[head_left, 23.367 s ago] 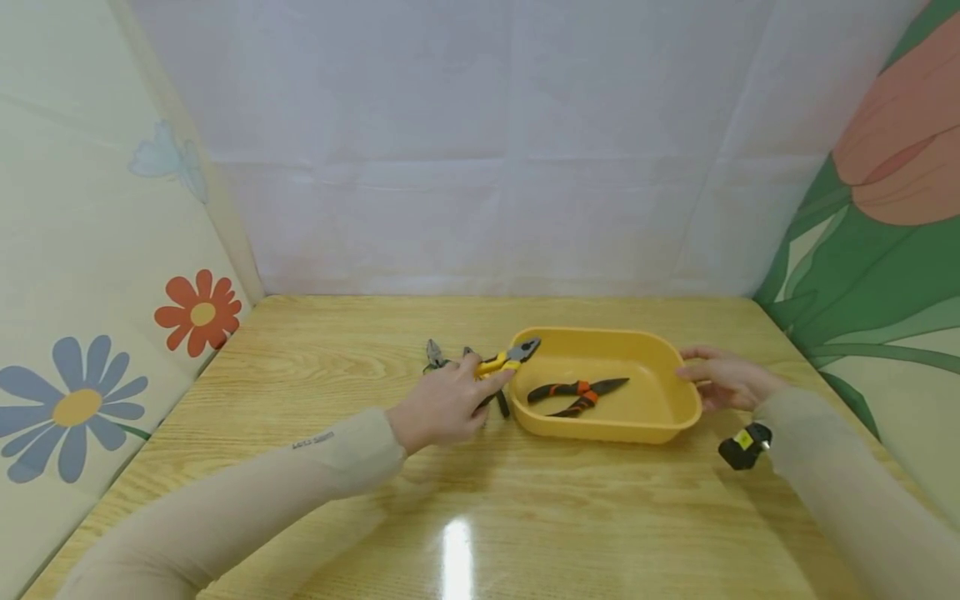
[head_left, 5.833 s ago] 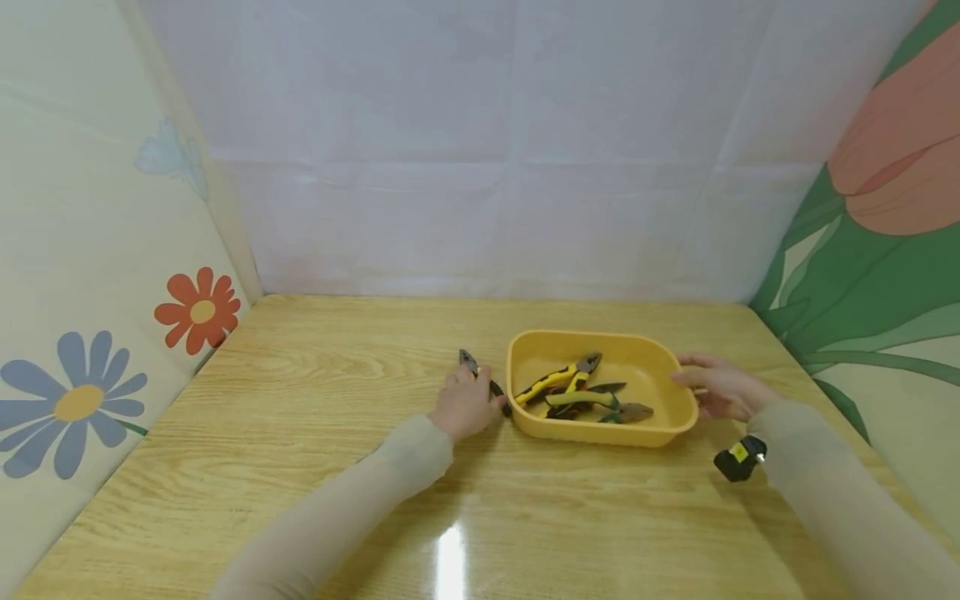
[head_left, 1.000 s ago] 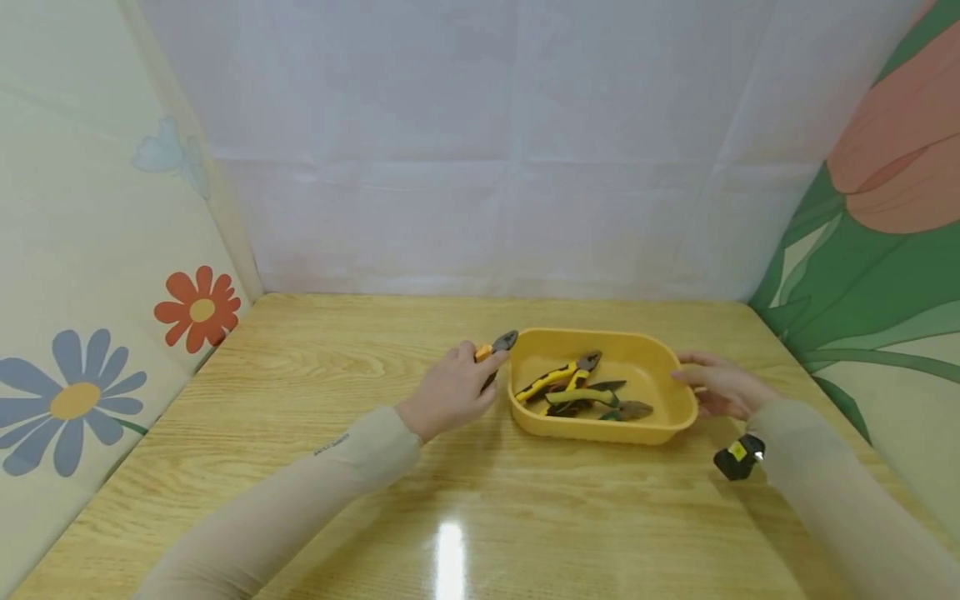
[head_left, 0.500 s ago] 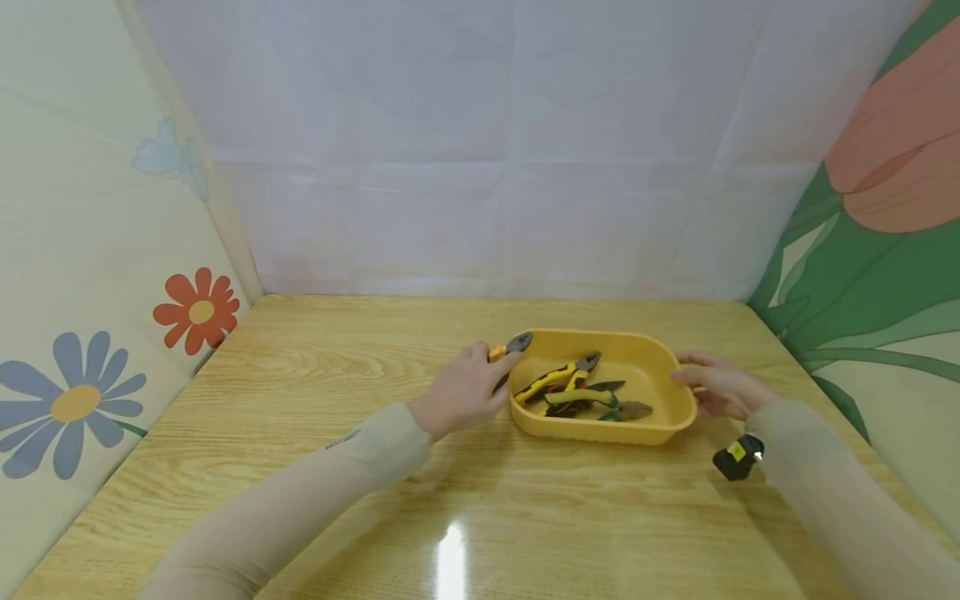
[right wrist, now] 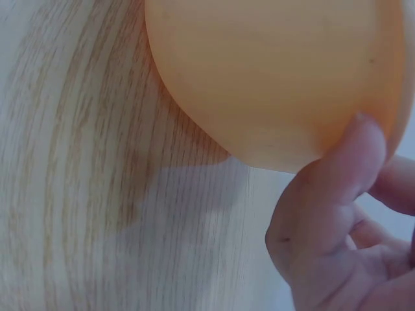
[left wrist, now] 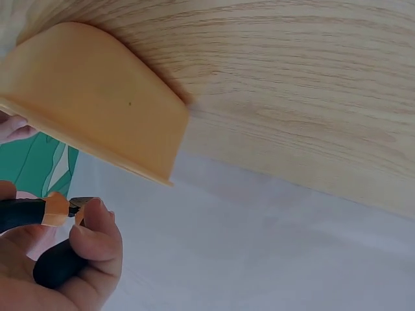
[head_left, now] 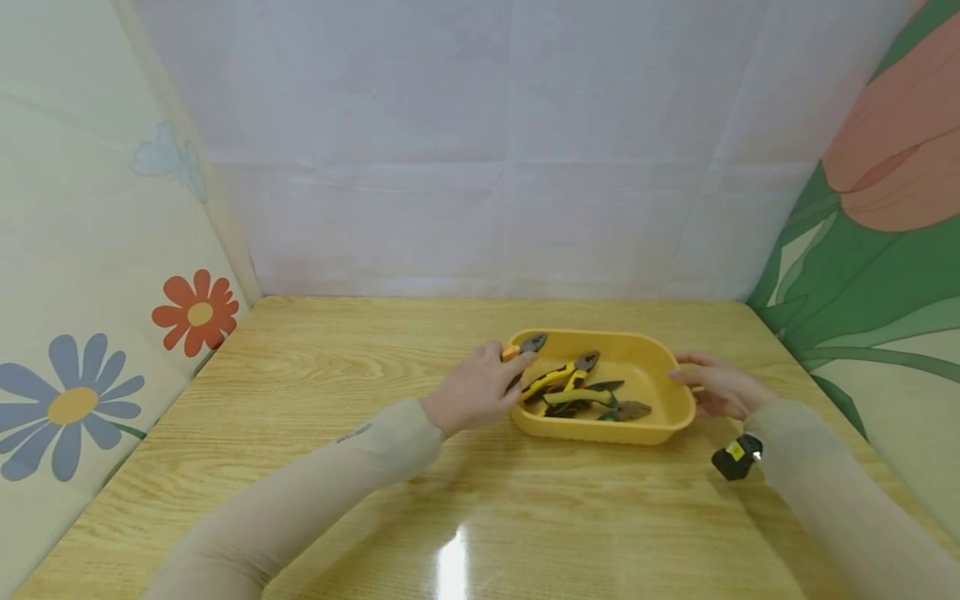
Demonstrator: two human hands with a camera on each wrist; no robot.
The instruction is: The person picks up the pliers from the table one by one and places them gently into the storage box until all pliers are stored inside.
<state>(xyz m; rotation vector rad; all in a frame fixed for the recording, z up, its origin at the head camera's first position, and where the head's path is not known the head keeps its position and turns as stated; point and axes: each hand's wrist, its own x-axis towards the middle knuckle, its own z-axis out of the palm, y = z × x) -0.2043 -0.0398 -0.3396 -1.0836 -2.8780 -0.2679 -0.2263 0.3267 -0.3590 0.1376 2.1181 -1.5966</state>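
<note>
My left hand [head_left: 476,387] grips pliers [head_left: 533,343] with black and orange handles, their grey head just over the left rim of a yellow plastic tub [head_left: 600,430]. Seen from the left wrist, fingers curl round one black handle [left wrist: 58,264], beside the tub's outer wall [left wrist: 97,91]. At the tub's right end my right hand [head_left: 720,387] pinches the rim, its thumb [right wrist: 353,152] on the outer wall. Inside lie yellow-and-black pliers [head_left: 550,380], pliers with olive-green handles [head_left: 581,397], and dark-bladed pliers [head_left: 609,386], partly covered by the others.
The tub stands on a wood-grain table [head_left: 360,350]. A pale cloth backdrop [head_left: 480,167] rises behind the table's far edge. Flower-printed panels [head_left: 75,250] flank both sides. A small black device [head_left: 737,457] sits at the right wrist.
Since the oldest frame, the yellow-and-black and olive-green pliers have come to lie in the tub. The black-and-orange pliers left the table in my left hand, lately moving right over the rim.
</note>
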